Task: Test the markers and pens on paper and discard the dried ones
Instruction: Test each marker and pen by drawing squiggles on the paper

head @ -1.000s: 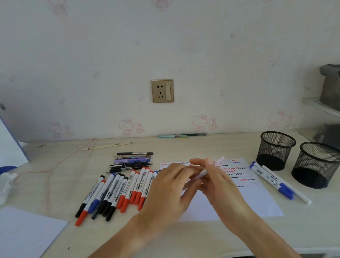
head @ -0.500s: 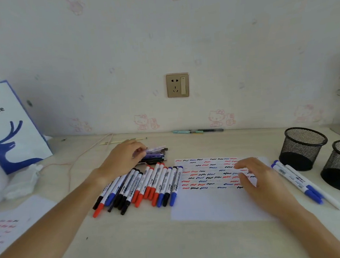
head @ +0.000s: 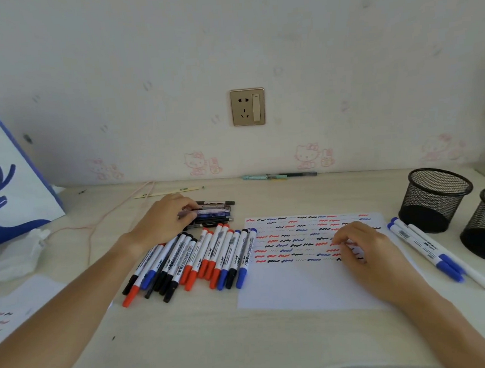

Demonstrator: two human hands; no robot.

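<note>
Left hand pinched a pen in the pen pile, behind the marker row. Right hand lay on the paper, fingers loosely curled, holding nothing. Three markers lay between the paper's right edge and two mesh cups.

Matt wood desk — wire-mesh cups
</note>
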